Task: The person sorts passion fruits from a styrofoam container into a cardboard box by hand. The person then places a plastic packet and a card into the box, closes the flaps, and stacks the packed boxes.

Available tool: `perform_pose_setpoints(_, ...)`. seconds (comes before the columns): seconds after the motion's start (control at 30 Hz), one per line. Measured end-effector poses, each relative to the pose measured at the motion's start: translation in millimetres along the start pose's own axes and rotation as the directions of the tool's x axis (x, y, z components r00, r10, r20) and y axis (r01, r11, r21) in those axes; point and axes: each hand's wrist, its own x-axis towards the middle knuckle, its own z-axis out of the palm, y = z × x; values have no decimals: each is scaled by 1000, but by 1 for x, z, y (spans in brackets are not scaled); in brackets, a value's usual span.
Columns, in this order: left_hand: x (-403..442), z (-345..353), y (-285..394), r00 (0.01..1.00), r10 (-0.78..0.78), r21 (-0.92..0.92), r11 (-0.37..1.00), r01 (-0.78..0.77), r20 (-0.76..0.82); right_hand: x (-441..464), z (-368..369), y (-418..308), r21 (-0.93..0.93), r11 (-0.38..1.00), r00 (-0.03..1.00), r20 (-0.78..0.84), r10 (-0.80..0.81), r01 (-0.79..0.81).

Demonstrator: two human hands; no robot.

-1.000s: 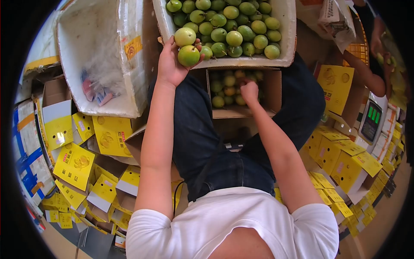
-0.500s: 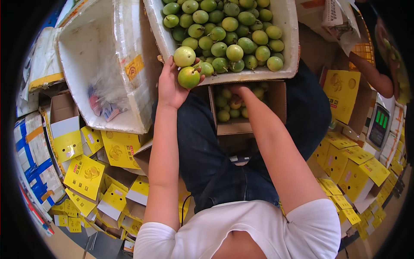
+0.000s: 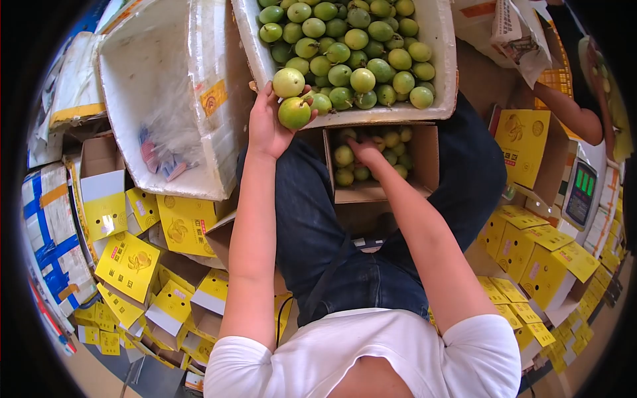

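And here the right hand (image 3: 368, 154) has its fingertips buried from view in the cardboard box (image 3: 381, 192)! The left hand's (image 3: 271, 129) fingers are partly hidden behind two fruits (image 3: 294, 113) — the foam box (image 3: 446, 60) is cut by the top edge — and the scale's (image 3: 581, 192) green digits are too blurred to read, folks!
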Motion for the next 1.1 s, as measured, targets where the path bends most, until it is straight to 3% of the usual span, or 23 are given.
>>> perform_pose_setpoints(0.03, -2, -1, 2, 1000, 2, -1, 1000, -2, 0, -16, -6, 2, -2, 1000, 1000, 1, -1, 1)
perform_pose_setpoints(0.1, -3, -1, 4, 1000, -2, 10, 1000, 2, -20, -60, -24, 3, 367, 921, 967, 159, -201, 131)
perform_pose_setpoints(0.17, 1, -7, 4, 1000, -3, -3, 1000, 3, 18, -109, -37, -1, 677, 729, 904, 243, -353, 102)
perform_pose_setpoints(0.23, 2, -6, 1, 999, -5, -37, 999, 6, 33, -145, -43, -8, 829, 557, 841, 265, -471, 51)
perform_pose_setpoints(0.3, 0, 1, 0, 1000, 12, -10, 1000, -12, -15, -163, -50, -21, 851, 523, 828, 252, -501, 58)
perform_pose_setpoints(0.37, 8, -13, -3, 997, -12, -31, 999, 15, 73, -168, -58, -31, 910, 413, 787, 223, -575, 43)
perform_pose_setpoints(0.43, 11, -17, -7, 998, -7, -32, 999, 9, 68, -148, -57, -43, 917, 398, 842, 217, -494, -3)
perform_pose_setpoints(0.47, 11, -15, -7, 1000, -9, 2, 1000, 9, 26, -144, -59, -64, 881, 472, 891, 185, -415, 37)
perform_pose_setpoints(0.53, 8, -7, -7, 1000, -15, 21, 1000, 15, 1, -132, -61, -105, 861, 459, 870, 41, -492, 220)
perform_pose_setpoints(0.6, 8, -4, -8, 1000, -12, 32, 999, 13, -11, -138, -66, -148, 915, 265, 768, -71, -636, 304)
perform_pose_setpoints(0.67, 14, -7, -10, 999, 30, 29, 999, -30, -26, -141, -72, -171, 918, 196, 741, -138, -657, 345)
perform_pose_setpoints(0.7, 17, -5, -10, 998, 70, 32, 997, -70, -7, -146, -77, -173, 879, 242, 724, -152, -673, 410)
perform_pose_setpoints(0.77, 22, 1, -9, 982, 126, -43, 990, -134, -141, -152, -89, -162, 765, 427, 724, -74, -686, 483)
perform_pose_setpoints(0.87, 35, -4, -9, 972, 206, -284, 931, -229, -110, -165, -98, -115, 694, 633, 810, 122, -574, 344)
perform_pose_setpoints(0.93, 38, 1, -8, 959, 282, -300, 913, -277, -27, -166, -99, -71, 583, 760, 887, 141, -441, 286)
perform_pose_setpoints(1.07, 43, 5, -7, 951, 309, -306, 904, -298, -12, -174, -111, 1, 730, 656, 959, 4, -284, 192)
perform_pose_setpoints(1.1, 46, -1, -8, 961, 276, -397, 883, -251, 6, -176, -118, 13, 750, 631, 972, -70, -223, 199)
